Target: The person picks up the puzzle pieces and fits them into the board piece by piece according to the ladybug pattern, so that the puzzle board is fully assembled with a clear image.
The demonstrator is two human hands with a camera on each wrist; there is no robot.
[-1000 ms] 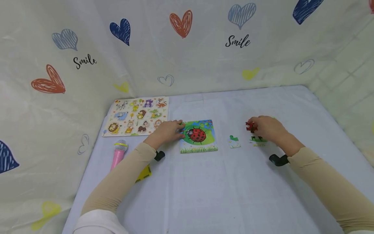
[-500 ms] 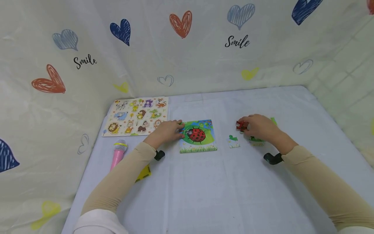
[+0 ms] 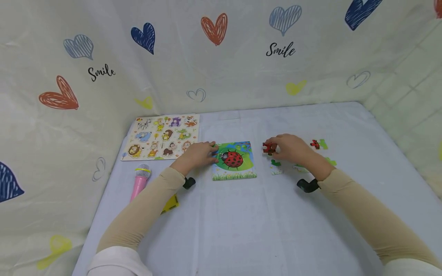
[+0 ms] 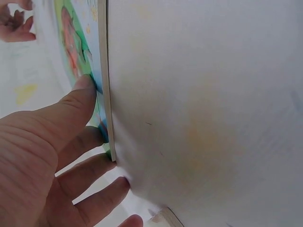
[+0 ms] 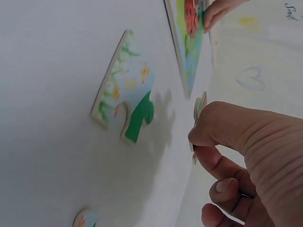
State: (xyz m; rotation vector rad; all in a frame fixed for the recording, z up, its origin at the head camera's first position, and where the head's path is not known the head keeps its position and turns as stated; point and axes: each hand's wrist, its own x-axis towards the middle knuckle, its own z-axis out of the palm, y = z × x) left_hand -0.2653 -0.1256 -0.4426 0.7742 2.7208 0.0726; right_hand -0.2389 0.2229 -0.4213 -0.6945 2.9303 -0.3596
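Note:
A square ladybug puzzle (image 3: 236, 171) lies mid-table in the head view. My left hand (image 3: 199, 155) rests at its left edge, thumb (image 4: 78, 101) on the picture and the other fingers spread along the side in the left wrist view. My right hand (image 3: 291, 149) pinches a red jigsaw piece (image 3: 269, 148) between thumb and fingers, just right of the puzzle. That piece shows nearly edge-on in the right wrist view. Below it a green and white jigsaw piece (image 5: 130, 94) lies on the cloth.
More loose jigsaw pieces (image 3: 319, 144) lie right of the right hand, partly covered by it. An animal peg puzzle board (image 3: 162, 138) sits at the back left. A pink microphone (image 3: 139, 182) and a yellow object (image 3: 170, 205) lie by the left arm.
My right hand has moved left with the red piece, toward the ladybug puzzle, uncovering loose pieces behind it. My left hand stays at the puzzle's left edge.

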